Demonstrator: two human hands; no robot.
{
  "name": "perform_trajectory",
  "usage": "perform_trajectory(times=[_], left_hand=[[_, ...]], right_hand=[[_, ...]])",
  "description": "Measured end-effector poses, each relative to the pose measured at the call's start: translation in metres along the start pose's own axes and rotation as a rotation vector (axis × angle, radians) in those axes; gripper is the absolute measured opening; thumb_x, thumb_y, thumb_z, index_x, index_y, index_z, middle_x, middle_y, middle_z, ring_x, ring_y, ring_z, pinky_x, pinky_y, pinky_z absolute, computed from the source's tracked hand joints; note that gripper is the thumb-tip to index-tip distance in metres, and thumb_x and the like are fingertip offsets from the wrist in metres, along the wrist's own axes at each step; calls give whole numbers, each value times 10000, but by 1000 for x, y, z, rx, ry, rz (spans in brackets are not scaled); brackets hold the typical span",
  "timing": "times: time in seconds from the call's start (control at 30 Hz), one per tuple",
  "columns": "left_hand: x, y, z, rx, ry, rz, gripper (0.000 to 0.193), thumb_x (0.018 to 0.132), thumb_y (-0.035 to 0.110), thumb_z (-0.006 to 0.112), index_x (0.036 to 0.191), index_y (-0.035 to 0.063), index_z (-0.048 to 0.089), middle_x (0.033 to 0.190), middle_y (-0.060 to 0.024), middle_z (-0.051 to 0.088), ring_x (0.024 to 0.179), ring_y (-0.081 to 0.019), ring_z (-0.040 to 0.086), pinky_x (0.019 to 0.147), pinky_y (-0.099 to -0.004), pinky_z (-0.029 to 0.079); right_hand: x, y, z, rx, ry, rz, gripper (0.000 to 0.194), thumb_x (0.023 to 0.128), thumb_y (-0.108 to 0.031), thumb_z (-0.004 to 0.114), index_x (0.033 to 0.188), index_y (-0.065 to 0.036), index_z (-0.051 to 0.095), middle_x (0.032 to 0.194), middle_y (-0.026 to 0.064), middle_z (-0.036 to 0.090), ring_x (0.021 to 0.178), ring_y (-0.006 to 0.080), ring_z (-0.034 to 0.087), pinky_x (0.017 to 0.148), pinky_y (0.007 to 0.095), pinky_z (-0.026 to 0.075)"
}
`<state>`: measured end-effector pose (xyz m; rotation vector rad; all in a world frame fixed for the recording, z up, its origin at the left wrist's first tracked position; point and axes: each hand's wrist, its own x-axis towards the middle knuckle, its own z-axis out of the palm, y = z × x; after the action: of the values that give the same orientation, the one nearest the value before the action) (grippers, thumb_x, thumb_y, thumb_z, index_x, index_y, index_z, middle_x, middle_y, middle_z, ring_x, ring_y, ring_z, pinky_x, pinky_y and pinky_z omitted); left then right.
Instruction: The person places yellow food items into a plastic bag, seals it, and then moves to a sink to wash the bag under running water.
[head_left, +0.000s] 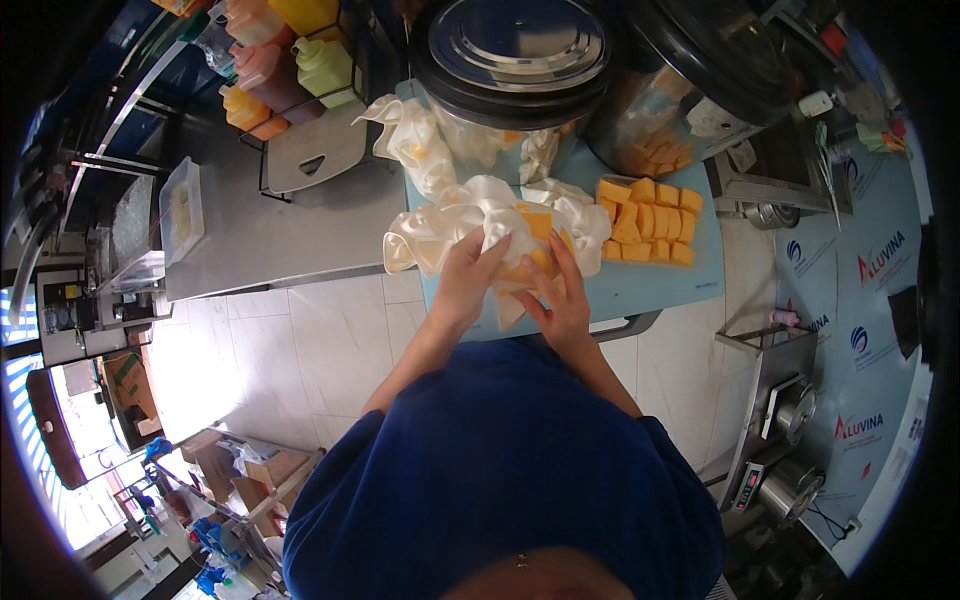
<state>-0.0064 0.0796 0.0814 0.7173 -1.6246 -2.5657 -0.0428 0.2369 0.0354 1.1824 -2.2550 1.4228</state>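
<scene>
My left hand (466, 281) grips a piece of glossy white cloth-like wrapping (504, 219) over the front of a light blue cutting board (660, 281). On the right side of that wrapping, the fingers of my right hand (556, 294) touch it beside a flat orange-yellow block (538, 224); whether they close on the block I cannot tell. More crumpled white wrapping (420, 154) with yellow bits lies behind and to the left. To the right of my hands, a clear tray (694, 262) holds several orange-yellow blocks (651, 217).
Two large clear containers with black lids (517, 45) (712, 52) stand at the back of the board. A wire rack with squeeze bottles (270, 82) and a grey board (319, 157) is at back left. A plastic tub (182, 210) sits on the steel counter (300, 232).
</scene>
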Motion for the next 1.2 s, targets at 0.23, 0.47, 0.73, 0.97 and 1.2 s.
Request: perform_trajectory(times=[0.23,0.47,0.73,0.97,1.2], left_hand=[[4,0,-1,-30,24,-4,182,970,187,556,1027,29,628,796,48,576,639,-3,421,550,-182,331],[4,0,3,-86,64,-29,185,966,194,560,1023,31,628,779,56,570,622,-2,421,526,-184,319],[4,8,2,-110,108,-227,278,988,276,526,1138,53,593,909,3,622,692,-43,530,596,-192,423],[5,-3,2,-283,22,-162,344,1010,277,460,1235,21,504,915,-18,587,656,-46,446,560,-219,367],[8,3,-5,-519,-2,-285,414,1018,275,428,1333,7,417,1264,-137,558,1119,-269,580,941,-397,483]], right_hand=[[2,0,2,12,27,-13,498,728,-88,777,1205,-92,634,1406,267,384,1261,408,451,1042,460,403],[3,1,-1,-46,7,-103,484,743,-89,766,1208,-96,633,1417,259,367,1298,403,409,1060,479,382],[4,8,2,460,170,113,763,711,-101,773,1371,-50,394,1460,257,329,1298,383,432,1050,456,400],[11,-5,18,760,256,314,624,860,-164,655,1390,-45,348,1446,223,359,1298,317,435,1060,409,381],[12,-7,1,1447,376,750,429,981,-113,482,1375,-23,339,1366,220,453,1277,292,459,1049,356,401]])
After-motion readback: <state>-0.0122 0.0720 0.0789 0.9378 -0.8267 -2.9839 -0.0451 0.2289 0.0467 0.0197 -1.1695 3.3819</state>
